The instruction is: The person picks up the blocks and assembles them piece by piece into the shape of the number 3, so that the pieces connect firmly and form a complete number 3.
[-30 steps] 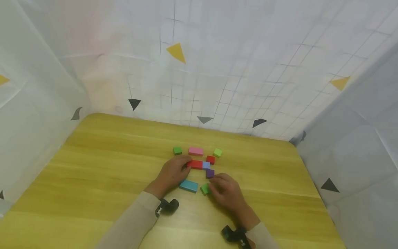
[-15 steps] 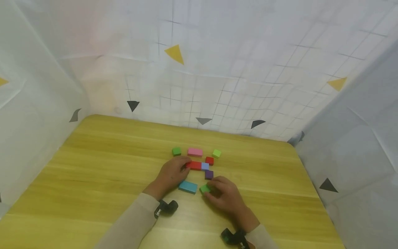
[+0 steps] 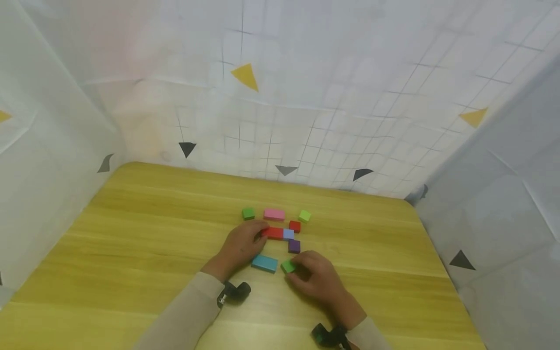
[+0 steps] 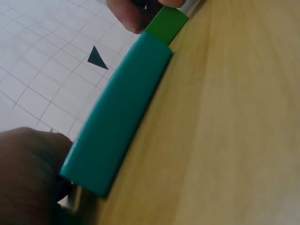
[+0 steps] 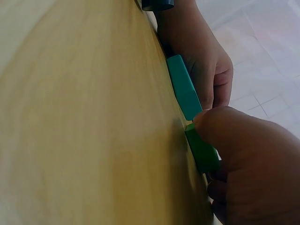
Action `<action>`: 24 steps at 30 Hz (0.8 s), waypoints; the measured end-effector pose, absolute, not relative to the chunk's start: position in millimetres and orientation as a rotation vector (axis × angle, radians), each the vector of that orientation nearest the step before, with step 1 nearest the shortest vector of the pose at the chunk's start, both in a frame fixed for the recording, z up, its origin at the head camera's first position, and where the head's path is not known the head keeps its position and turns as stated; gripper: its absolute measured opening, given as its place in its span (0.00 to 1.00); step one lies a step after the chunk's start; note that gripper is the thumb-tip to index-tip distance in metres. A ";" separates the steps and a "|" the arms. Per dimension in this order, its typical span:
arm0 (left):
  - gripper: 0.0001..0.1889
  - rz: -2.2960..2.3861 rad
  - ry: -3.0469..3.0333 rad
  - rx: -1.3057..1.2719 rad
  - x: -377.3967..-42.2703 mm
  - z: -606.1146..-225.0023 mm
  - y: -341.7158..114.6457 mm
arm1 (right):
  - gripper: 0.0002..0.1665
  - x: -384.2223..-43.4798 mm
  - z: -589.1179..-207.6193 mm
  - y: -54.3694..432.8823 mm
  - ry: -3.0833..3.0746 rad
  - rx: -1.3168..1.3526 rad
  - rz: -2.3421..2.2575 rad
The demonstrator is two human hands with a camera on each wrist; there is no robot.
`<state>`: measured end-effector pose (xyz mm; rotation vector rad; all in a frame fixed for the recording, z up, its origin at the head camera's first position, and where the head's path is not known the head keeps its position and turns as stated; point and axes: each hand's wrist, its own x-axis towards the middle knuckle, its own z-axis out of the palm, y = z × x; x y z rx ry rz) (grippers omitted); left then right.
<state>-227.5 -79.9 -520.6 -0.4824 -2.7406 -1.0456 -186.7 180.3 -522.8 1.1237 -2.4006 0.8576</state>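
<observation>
My left hand (image 3: 240, 244) holds the left end of a long red block (image 3: 274, 234) between thumb and fingers. A small light blue block (image 3: 288, 235) sits against the red block's right end. My right hand (image 3: 319, 277) pinches a green block (image 3: 287, 266), with thumb and fingers at its right side. To the left of that block lies a long teal-blue block (image 3: 264, 263), below my left hand. In the left wrist view the teal-blue block (image 4: 119, 112) fills the middle, and the green block (image 4: 167, 24) shows behind it.
A purple block (image 3: 294, 246) and a small red block (image 3: 295, 226) stand near the light blue one. Farther back are a dark green block (image 3: 248, 214), a pink block (image 3: 274, 214) and a lime block (image 3: 305, 216). White sheeting (image 3: 280, 121) surrounds the wooden table (image 3: 175, 204).
My right hand's fingers have moved from near the purple block down onto the green block, and the thumb has shifted slightly left. My left hand keeps its hold on the red block.
</observation>
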 end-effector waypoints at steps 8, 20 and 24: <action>0.18 -1.019 -2.731 -0.491 -227.5 -522.6 -80.9 | 0.16 -187.4 -521.9 179.4 -2.389 1.125 0.845; 0.19 -1.016 -2.748 -0.497 -226.5 -518.9 -80.9 | 0.16 -188.0 -522.4 179.9 -2.431 1.055 0.794; 0.19 -1.020 -2.763 -0.482 -225.0 -517.3 -80.7 | 0.16 -188.1 -523.7 180.1 -2.438 1.027 0.782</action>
